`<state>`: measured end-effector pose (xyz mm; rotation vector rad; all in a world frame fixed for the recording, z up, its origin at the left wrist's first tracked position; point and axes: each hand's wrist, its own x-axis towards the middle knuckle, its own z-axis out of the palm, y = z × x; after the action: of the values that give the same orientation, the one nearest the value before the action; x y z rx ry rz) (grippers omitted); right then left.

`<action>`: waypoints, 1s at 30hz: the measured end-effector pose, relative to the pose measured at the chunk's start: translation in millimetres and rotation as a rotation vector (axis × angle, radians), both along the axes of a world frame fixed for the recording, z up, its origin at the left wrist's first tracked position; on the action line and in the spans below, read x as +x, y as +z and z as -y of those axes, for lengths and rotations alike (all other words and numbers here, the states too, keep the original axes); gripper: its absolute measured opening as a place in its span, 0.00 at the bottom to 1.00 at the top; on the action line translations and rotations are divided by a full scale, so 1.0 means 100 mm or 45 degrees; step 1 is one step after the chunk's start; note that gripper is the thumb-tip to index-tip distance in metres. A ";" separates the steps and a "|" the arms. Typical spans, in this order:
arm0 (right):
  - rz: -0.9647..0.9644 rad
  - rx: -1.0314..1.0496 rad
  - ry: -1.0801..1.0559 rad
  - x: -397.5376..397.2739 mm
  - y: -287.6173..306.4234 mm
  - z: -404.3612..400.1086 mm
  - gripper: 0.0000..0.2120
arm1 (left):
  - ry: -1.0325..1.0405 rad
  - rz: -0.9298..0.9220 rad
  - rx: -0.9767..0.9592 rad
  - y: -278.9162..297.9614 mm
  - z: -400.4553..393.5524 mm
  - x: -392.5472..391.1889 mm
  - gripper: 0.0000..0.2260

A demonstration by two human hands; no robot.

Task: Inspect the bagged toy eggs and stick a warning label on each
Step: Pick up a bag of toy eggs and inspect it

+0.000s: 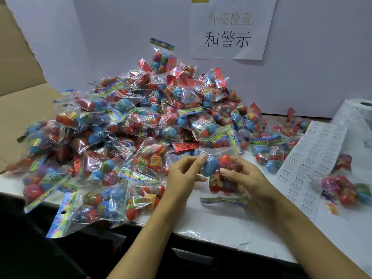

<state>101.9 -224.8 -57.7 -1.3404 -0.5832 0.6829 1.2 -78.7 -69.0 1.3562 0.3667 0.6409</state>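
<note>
So there's a big white table [211, 224] under both hands, with a pale wall [302, 77] behind it and a piece of brown cardboard [18, 63] way off past the left hand. Straight ahead of the hands and spreading out to the left is a huge pile of bagged toy eggs [141, 117] — clear little bags with red, blue and green eggs inside and bright printed strips along the tops, heaped up against the wall. Up on the wall beyond the hands is a paper sign [229, 27] with black characters printed on it. Off to the right of the right hand there's a long sheet of white labels [314, 156] lying flat on the table, running back to a roll [360, 109] near the wall; the print on them is too small to read. Just past that sheet, further right, sits a smaller bunch of bags [346, 188]. Now the hands — both are on one bag [218, 174] held up just above the table, right between them. The left hand [181, 178] has its thumb and fingers curled in, pinching the left edge of the bag by a blue egg. The right hand [245, 180] wraps round the other side, thumb pressed on the front near a red egg. The bag's printed strip hangs down at the bottom, close to the tabletop.
</note>
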 end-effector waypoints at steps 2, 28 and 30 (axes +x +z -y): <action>0.003 -0.024 0.007 0.01 -0.01 -0.01 0.23 | -0.071 0.008 -0.040 0.04 0.02 -0.01 0.14; 0.081 0.060 -0.265 -0.01 0.10 0.04 0.06 | -0.033 0.079 -0.165 0.08 -0.02 -0.05 0.13; 0.106 0.057 -0.254 -0.01 0.10 0.04 0.08 | -0.016 0.085 -0.180 0.08 -0.02 -0.05 0.13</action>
<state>100.6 -228.5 -47.6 -1.3690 -0.5197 0.4515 -3.6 -77.0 -60.5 1.1985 0.3435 0.6364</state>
